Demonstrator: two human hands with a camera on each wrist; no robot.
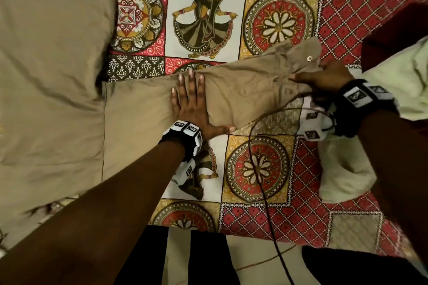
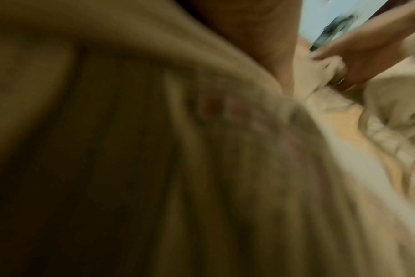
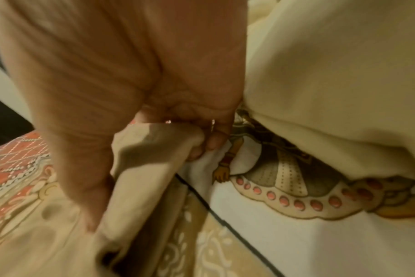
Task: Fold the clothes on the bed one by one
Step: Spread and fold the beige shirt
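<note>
On patterned bedspread (image 1: 266, 169): creased khaki trousers (image 1: 243, 92), hands pressing, gripping.

The trousers (image 1: 243, 90) lie across the bed (image 1: 273, 7) in front of me, running from nine o'clock to two o'clock. My left hand (image 1: 192, 102) rests flat on them at the centre. My right hand (image 1: 324, 76) grips their waist end at three o'clock. A second garment (image 1: 342, 169) lies on the bed at four o'clock, just beside my right wrist. A cable (image 1: 261, 180) runs over the bed from the right wrist toward six o'clock, between my arms.
</note>
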